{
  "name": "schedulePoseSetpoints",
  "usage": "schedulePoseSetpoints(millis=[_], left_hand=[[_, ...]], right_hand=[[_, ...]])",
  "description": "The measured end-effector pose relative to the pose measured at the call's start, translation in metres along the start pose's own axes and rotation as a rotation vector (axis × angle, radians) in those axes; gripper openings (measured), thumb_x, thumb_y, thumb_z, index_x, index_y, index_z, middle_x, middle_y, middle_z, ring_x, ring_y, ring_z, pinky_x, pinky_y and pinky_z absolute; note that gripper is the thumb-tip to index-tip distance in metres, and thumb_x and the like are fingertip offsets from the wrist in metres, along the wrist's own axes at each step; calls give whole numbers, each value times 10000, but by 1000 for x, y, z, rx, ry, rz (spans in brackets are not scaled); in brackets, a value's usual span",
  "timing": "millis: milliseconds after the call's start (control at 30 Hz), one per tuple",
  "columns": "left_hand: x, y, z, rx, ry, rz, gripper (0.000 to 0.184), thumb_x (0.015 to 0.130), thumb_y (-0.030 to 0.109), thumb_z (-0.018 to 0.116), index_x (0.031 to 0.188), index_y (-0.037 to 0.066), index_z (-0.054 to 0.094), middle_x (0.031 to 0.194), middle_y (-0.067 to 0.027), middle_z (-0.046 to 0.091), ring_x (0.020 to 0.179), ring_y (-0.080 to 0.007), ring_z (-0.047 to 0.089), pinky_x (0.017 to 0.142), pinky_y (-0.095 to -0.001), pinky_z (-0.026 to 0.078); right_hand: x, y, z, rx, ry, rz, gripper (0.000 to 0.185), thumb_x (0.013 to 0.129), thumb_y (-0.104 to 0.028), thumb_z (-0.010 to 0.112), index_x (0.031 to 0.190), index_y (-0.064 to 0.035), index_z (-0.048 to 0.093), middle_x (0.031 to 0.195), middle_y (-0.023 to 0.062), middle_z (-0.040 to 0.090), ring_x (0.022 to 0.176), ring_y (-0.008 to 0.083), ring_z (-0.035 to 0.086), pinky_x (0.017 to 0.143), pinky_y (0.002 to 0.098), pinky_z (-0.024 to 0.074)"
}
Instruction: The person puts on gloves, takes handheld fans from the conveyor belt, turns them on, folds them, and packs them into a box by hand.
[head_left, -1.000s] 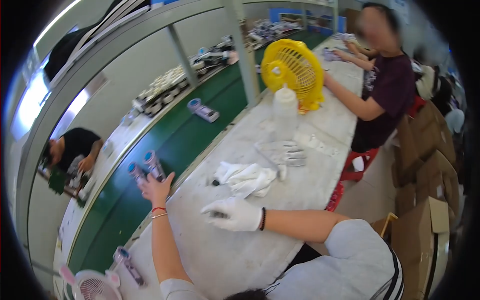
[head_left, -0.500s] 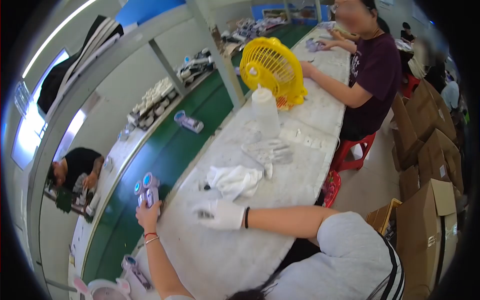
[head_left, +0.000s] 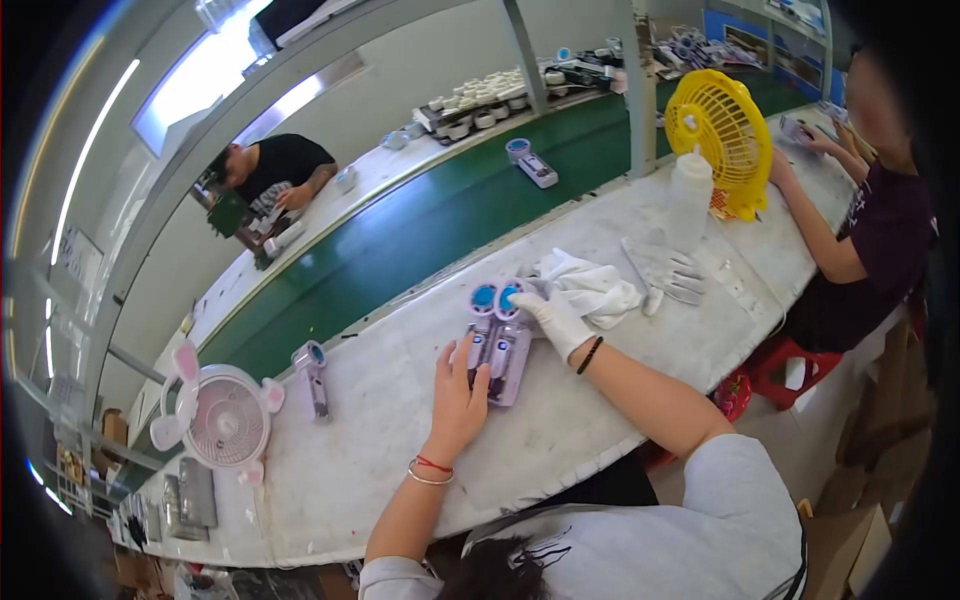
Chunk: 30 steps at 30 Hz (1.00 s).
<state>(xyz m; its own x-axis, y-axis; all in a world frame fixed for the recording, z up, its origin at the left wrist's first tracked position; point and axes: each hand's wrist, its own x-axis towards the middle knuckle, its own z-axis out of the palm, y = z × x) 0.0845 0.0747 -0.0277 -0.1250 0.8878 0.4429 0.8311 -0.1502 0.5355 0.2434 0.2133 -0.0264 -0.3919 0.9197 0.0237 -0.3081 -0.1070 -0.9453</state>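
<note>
Two pale purple handheld fans with round blue-centred heads are side by side over the white table, right in front of me. My bare left hand (head_left: 460,395) has its fingers around the body of the left handheld fan (head_left: 482,300). A white glove covers my right hand (head_left: 555,322), which grips the right handheld fan (head_left: 513,365) at its head, thumb on the blue centre. Just beyond that hand are a crumpled white cloth (head_left: 585,285) and a loose white glove (head_left: 663,272). Another handheld fan (head_left: 315,380) lies on the table to the left.
A white fan with rabbit ears (head_left: 228,420) stands at the left. A yellow fan (head_left: 720,140) and a squeeze bottle (head_left: 690,200) stand at the right. Along the far side runs a green conveyor belt (head_left: 400,270), carrying one handheld fan (head_left: 532,165). Co-workers sit opposite and at the right.
My left hand has brought the two handheld fans from over the belt to the table in front of me. My gloved right hand has come onto one. The view has turned left.
</note>
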Motion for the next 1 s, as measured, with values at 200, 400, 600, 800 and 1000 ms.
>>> schedulePoseSetpoints(millis=[200, 400, 600, 800, 1000], left_hand=[[18, -37, 1, -239, -314, -382, 616, 791, 394, 712, 1222, -9, 538, 1075, -181, 584, 932, -273, 577, 830, -340, 457], [-2, -40, -9, -379, -190, -425, 519, 800, 330, 723, 1138, -16, 533, 932, -98, 578, 891, -202, 584, 782, -312, 475], [3, -16, -20, -1033, -208, -454, 337, 892, 101, 573, 1184, 10, 431, 1062, -99, 583, 878, -189, 643, 758, -291, 510], [0, 15, -15, -1062, -256, -391, 311, 867, 62, 536, 1163, -3, 469, 1033, -93, 597, 870, -180, 622, 788, -317, 510], [2, 6, -10, -1100, -345, -377, 380, 876, 74, 594, 1217, -12, 451, 1054, -90, 587, 874, -150, 598, 788, -276, 476]], right_hand=[[10, -3, -13, -32, -18, -65, 505, 840, -252, 613, 1261, -12, 472, 1099, 72, 556, 959, 136, 547, 835, 271, 456], [-3, -27, -9, -158, 146, -209, 393, 848, -141, 515, 1224, -26, 527, 1105, 77, 584, 1015, 162, 544, 889, 303, 442], [-10, -35, -8, -793, 54, -705, 453, 858, -190, 623, 1275, -48, 517, 1175, 122, 585, 1099, 204, 540, 949, 321, 419], [-30, -33, 16, -111, -245, -246, 587, 847, -225, 690, 1347, -54, 434, 1261, 86, 501, 1094, 158, 523, 948, 290, 432], [-25, -32, 12, -103, -157, -147, 561, 859, -264, 678, 1325, -39, 463, 1160, 71, 564, 1109, 127, 513, 929, 266, 435]])
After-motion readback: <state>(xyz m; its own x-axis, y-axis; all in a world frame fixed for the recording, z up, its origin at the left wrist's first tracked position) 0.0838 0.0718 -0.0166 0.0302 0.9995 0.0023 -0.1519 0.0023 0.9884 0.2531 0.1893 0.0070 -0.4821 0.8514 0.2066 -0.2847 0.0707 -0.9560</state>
